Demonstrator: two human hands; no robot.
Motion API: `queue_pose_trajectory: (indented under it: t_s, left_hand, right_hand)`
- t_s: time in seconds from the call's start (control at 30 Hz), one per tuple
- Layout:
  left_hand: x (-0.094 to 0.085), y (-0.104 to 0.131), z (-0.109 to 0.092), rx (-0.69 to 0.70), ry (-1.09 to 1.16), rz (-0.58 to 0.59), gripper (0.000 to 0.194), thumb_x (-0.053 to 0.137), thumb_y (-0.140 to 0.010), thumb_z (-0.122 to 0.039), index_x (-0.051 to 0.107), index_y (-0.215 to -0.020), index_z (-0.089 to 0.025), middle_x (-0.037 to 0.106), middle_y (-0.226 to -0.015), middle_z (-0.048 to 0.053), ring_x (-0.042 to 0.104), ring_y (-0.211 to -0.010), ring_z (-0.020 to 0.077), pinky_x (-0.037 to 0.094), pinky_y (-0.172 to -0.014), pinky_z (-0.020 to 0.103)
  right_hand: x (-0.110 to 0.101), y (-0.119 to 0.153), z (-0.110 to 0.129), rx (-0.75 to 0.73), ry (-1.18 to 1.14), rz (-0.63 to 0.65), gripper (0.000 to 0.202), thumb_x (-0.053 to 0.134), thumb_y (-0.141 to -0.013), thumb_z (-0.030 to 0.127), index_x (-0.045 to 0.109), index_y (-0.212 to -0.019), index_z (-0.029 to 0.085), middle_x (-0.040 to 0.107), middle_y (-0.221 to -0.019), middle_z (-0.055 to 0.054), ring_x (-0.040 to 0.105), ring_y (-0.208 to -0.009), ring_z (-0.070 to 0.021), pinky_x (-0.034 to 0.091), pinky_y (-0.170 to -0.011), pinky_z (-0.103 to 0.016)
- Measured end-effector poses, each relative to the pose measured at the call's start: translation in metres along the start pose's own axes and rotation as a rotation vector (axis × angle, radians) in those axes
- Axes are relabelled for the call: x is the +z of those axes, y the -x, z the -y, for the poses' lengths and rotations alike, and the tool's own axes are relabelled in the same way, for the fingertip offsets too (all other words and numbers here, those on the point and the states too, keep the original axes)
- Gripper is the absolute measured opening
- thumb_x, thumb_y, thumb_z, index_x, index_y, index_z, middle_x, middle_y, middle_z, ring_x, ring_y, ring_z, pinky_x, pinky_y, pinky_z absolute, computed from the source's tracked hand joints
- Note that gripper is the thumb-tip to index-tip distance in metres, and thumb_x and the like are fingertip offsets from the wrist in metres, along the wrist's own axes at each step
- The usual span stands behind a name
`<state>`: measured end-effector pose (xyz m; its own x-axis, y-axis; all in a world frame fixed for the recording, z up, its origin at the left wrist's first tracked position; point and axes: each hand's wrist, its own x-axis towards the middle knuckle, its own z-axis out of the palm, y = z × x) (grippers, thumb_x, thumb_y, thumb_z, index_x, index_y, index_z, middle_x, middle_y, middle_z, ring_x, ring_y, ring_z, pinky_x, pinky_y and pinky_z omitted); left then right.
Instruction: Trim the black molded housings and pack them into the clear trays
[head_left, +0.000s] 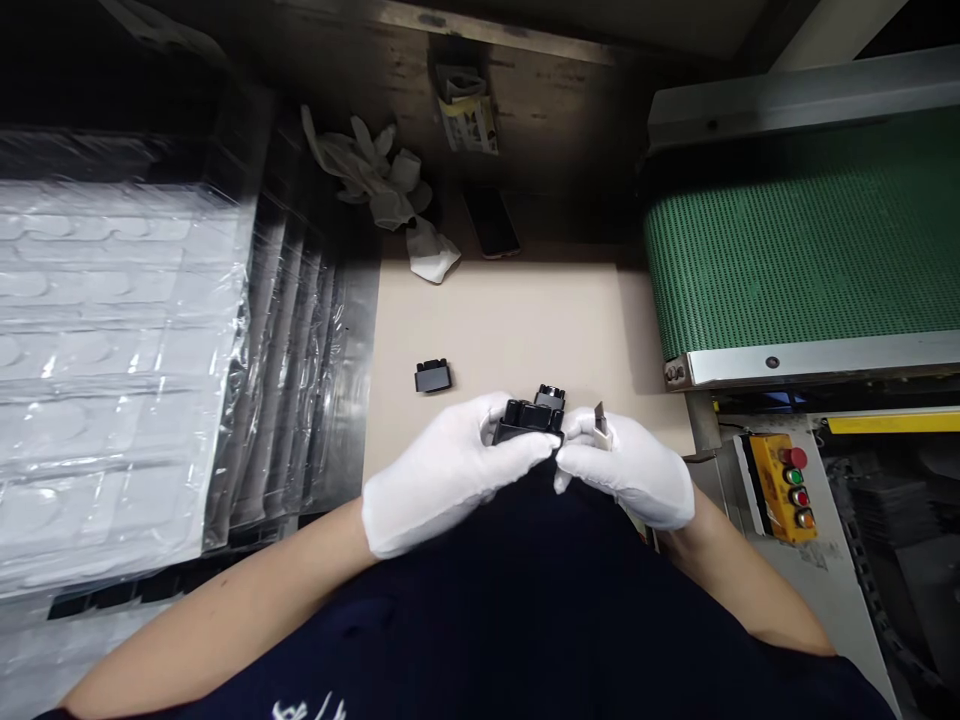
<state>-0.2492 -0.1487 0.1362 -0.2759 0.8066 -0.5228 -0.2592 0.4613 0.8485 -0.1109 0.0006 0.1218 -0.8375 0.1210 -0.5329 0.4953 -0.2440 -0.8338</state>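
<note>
**Hands pinched on black part at board's near edge**

Both gloved hands are closed on one black plastic part, held between them just above the near edge of the beige board. Left hand grips its left end; right hand pinches the right end, with a small metal blade also held. Long axis runs left-right. Both hands are equally near. A second black part lies on the board, left of the hands. No legible writing is seen; the label beyond the board is unreadable.

Two gloved hands, three black plastic parts, one phone.
</note>
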Motion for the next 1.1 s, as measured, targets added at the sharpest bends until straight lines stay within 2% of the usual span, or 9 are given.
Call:
queue_pose_trajectory:
  t_s: [0.13, 0.27, 0.37, 0.53, 0.63, 0.8, 0.97, 1.1]
  left_hand:
    - [0.002, -0.002, -0.001, -0.017, -0.15, -0.095, 0.031, 0.073, -0.077, -0.048, 0.058, -0.076, -0.02, 0.061, -0.069, -0.004, 0.055, -0.065, 0.0142, 0.042, -0.058, 0.026]
    - [0.004, -0.002, -0.001, -0.058, -0.403, -0.189, 0.039, 0.071, -0.076, -0.058, 0.053, -0.074, -0.023, 0.062, -0.067, -0.004, 0.059, -0.066, 0.0182, 0.042, -0.058, 0.029]
    - [0.006, 0.0, -0.003, -0.035, -0.603, -0.257, 0.043, 0.066, -0.077, -0.065, 0.05, -0.074, -0.024, 0.063, -0.067, -0.002, 0.061, -0.065, 0.0207, 0.041, -0.058, 0.032]
    - [0.011, 0.002, -0.008, 0.04, -0.799, -0.338, 0.044, 0.062, -0.08, -0.066, 0.048, -0.074, -0.025, 0.061, -0.066, -0.001, 0.058, -0.062, 0.0207, 0.037, -0.059, 0.032]
    - [0.011, 0.002, -0.009, 0.057, -0.826, -0.349, 0.043, 0.062, -0.081, -0.065, 0.047, -0.074, -0.025, 0.062, -0.066, -0.001, 0.058, -0.061, 0.0207, 0.037, -0.058, 0.032]
    - [0.008, 0.002, -0.011, -0.009, -0.726, -0.286, 0.044, 0.062, -0.08, -0.065, 0.045, -0.071, -0.025, 0.063, -0.065, -0.001, 0.061, -0.063, 0.0213, 0.04, -0.058, 0.033]
    - [0.005, 0.003, -0.014, -0.059, -0.584, -0.223, 0.039, 0.065, -0.079, -0.06, 0.05, -0.072, -0.025, 0.067, -0.067, -0.002, 0.065, -0.066, 0.0213, 0.045, -0.058, 0.032]
    - [0.004, 0.001, -0.013, -0.071, -0.528, -0.215, 0.038, 0.067, -0.078, -0.059, 0.053, -0.073, -0.024, 0.068, -0.067, -0.002, 0.065, -0.067, 0.0215, 0.046, -0.058, 0.031]
  right_hand:
    - [0.001, -0.001, 0.001, 0.048, 0.062, -0.008, 0.013, 0.07, -0.078, 0.028, 0.06, -0.075, 0.021, 0.071, -0.068, 0.002, 0.063, -0.076, -0.0172, 0.045, -0.074, -0.031]
    - [0.001, -0.004, -0.002, 0.057, 0.141, -0.016, 0.011, 0.069, -0.078, 0.027, 0.064, -0.071, 0.021, 0.069, -0.075, 0.001, 0.061, -0.08, -0.0179, 0.044, -0.075, -0.031]
    - [0.002, -0.007, -0.004, 0.034, 0.171, -0.018, 0.013, 0.067, -0.078, 0.025, 0.065, -0.067, 0.02, 0.064, -0.078, 0.001, 0.059, -0.082, -0.0179, 0.043, -0.078, -0.031]
    - [0.007, -0.012, -0.001, 0.036, 0.121, -0.023, 0.023, 0.072, -0.076, 0.03, 0.057, -0.061, 0.021, 0.054, -0.071, 0.003, 0.05, -0.073, -0.0164, 0.044, -0.079, -0.033]
    - [0.007, -0.013, -0.003, 0.023, 0.101, -0.007, 0.02, 0.072, -0.077, 0.028, 0.059, -0.064, 0.021, 0.057, -0.073, 0.002, 0.053, -0.075, -0.0169, 0.044, -0.078, -0.032]
    - [0.003, -0.012, -0.008, -0.012, 0.153, 0.035, 0.018, 0.068, -0.084, 0.026, 0.065, -0.067, 0.02, 0.067, -0.076, 0.0, 0.061, -0.081, -0.0179, 0.044, -0.076, -0.03]
    - [0.004, -0.009, -0.008, 0.015, 0.098, 0.035, 0.017, 0.072, -0.083, 0.027, 0.065, -0.07, 0.02, 0.068, -0.074, 0.002, 0.062, -0.078, -0.0166, 0.045, -0.073, -0.028]
    - [0.005, -0.007, -0.007, 0.032, 0.052, 0.035, 0.015, 0.074, -0.081, 0.025, 0.065, -0.07, 0.019, 0.068, -0.072, 0.002, 0.062, -0.076, -0.0161, 0.047, -0.072, -0.028]
